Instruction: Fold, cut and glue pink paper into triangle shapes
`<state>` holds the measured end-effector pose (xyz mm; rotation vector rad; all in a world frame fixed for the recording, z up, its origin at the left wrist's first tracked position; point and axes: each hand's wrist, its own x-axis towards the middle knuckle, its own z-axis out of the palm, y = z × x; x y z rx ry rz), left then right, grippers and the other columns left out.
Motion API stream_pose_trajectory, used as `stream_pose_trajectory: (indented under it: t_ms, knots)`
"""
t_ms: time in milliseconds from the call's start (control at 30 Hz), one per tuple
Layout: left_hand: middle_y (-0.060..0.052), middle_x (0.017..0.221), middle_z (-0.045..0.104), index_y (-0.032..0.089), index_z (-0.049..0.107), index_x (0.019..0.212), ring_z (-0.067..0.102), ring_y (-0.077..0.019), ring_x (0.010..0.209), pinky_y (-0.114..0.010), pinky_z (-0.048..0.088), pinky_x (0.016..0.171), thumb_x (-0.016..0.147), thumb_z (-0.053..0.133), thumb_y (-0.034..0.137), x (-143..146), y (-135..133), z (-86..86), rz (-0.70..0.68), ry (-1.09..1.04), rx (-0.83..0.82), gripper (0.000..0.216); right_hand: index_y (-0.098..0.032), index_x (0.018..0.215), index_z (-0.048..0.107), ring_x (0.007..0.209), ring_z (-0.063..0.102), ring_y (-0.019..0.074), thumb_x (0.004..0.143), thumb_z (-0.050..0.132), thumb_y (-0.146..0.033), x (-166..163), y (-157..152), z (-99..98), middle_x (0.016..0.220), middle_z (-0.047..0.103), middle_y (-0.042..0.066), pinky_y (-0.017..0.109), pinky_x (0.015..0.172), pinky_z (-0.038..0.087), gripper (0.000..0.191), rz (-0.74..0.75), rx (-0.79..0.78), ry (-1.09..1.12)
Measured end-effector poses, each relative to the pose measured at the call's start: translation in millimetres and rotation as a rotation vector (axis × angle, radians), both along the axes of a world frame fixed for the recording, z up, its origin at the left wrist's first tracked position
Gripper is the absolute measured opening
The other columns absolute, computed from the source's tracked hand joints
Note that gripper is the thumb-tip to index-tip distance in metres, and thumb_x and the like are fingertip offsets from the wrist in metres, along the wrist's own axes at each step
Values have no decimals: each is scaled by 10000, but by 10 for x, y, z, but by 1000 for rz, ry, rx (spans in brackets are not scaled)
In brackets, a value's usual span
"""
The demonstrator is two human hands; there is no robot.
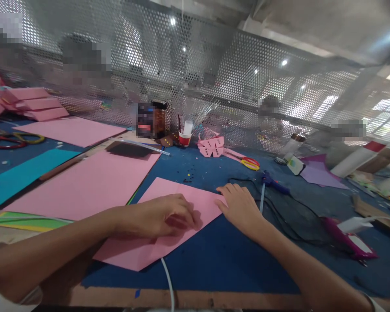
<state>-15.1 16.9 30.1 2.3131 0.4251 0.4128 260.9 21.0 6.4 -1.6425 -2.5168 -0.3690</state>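
Note:
A sheet of pink paper (167, 190) lies at an angle on the blue table surface, with crease lines across it. My left hand (169, 214) rests on top of it, fingers curled down and fingertips near the right part of the sheet. Whether anything is inside those curled fingers is hidden. At the sheet's pointed right corner, my right hand (242, 208) pinches the paper between thumb and fingers. A thin white tube (168, 277) runs out from below the sheet towards the table's front edge.
To the left lie larger pink sheets (94, 182), a teal strip (29, 173) and red-handled scissors (6, 142). Yellow-and-red scissors (251, 163) and a folded pink piece (211, 146) are behind. A blue glue gun (274, 182) and a magenta one (347, 238) trail cords on the right.

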Motion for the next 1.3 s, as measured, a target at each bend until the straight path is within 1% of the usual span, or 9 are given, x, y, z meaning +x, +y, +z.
stream_pose_trajectory:
  t_ms: [233, 400, 533, 767, 867, 967, 1133, 1267, 1300]
  knots:
    - [-43, 1217, 716, 258, 722, 1148, 578, -215, 1216, -344, 471, 1048, 876, 661, 89, 24, -28, 70, 24, 18, -19, 326, -197, 1144, 670, 1061, 585, 283, 982, 552, -372, 47, 55, 44, 1104, 674, 84, 417, 882, 385, 266, -24, -42, 82]
    - [-54, 1236, 700, 252, 717, 1156, 567, -221, 1232, -334, 485, 1038, 878, 659, 97, 17, -22, 41, 32, 24, -33, 324, -208, 986, 678, 969, 604, 229, 974, 553, -377, 100, 133, 80, 1036, 646, 63, 351, 815, 399, 210, -73, -166, 238]
    - [-52, 1244, 698, 255, 714, 1160, 558, -223, 1248, -344, 477, 1057, 876, 655, 83, 15, -11, 11, 16, 2, -31, 337, -200, 879, 641, 923, 603, 190, 930, 612, -350, 160, 199, 92, 990, 627, 45, 292, 754, 394, 161, -82, -246, 392]
    - [-63, 1230, 710, 254, 718, 1167, 576, -212, 1229, -351, 481, 1057, 925, 606, 122, 44, -16, 49, -5, -4, -2, 297, -208, 859, 599, 788, 615, 170, 900, 626, -331, 182, 238, 144, 847, 692, 3, 279, 681, 365, 133, -79, -343, 526]
    - [-75, 1256, 700, 259, 716, 1203, 578, -215, 1225, -345, 490, 1047, 939, 584, 126, 56, 9, 10, 14, -14, 25, 324, -215, 866, 617, 819, 631, 172, 860, 667, -324, 235, 273, 210, 857, 702, -5, 279, 706, 390, 121, -102, -294, 597]
    - [-72, 1273, 696, 272, 721, 1209, 577, -215, 1224, -353, 475, 1064, 926, 590, 104, 51, 70, -92, 40, -29, 71, 355, -218, 874, 640, 828, 643, 175, 838, 684, -326, 356, 352, 259, 859, 704, -4, 284, 721, 409, 122, -131, -213, 626]
    - [-66, 1266, 698, 260, 748, 1149, 583, -212, 1205, -345, 472, 1053, 912, 577, 65, 17, 167, -215, 77, -31, 110, 352, -221, 907, 678, 861, 643, 203, 841, 678, -334, 548, 508, 232, 892, 710, 15, 327, 771, 429, 131, -146, -96, 536]
    - [-57, 1293, 683, 283, 746, 1154, 576, -211, 1210, -346, 463, 1056, 916, 572, 58, -3, 191, -223, 83, -12, 136, 371, -219, 953, 694, 1094, 575, 260, 891, 646, -277, 402, 403, 181, 1060, 674, 59, 425, 952, 389, 98, -37, 148, 444]
    - [-54, 1295, 681, 283, 747, 1147, 572, -212, 1214, -348, 457, 1061, 909, 576, 47, -4, 191, -220, 79, -5, 135, 376, -218, 946, 691, 1093, 572, 248, 915, 621, -254, 316, 324, 172, 1057, 667, 59, 420, 965, 393, 85, 32, 151, 475]
